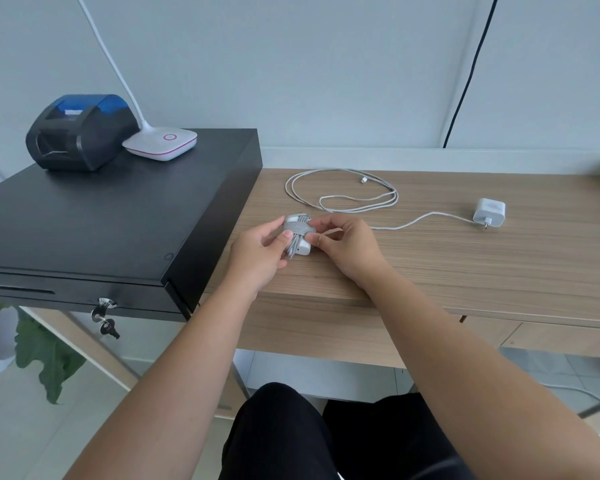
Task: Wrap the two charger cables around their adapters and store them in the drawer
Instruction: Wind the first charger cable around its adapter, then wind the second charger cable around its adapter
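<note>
both hands, the left hand (260,249) and right hand (343,244), pinched a cable-wound adapter (299,235) above the wooden surface (465,268). a second adapter (489,211) lay well apart, its cable (343,194) loose. the black drawer (66,296) stood closed, key (105,318) in lock; no writing was legible.

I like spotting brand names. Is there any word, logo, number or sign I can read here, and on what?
No readable words or numbers anywhere.
Lamp base: a pink ring symbol, no text.
Receipt printer: no label legible.
Cash drawer: no legible marking.
Wrapped charger and loose adapter: any print is too small to tell.
</note>
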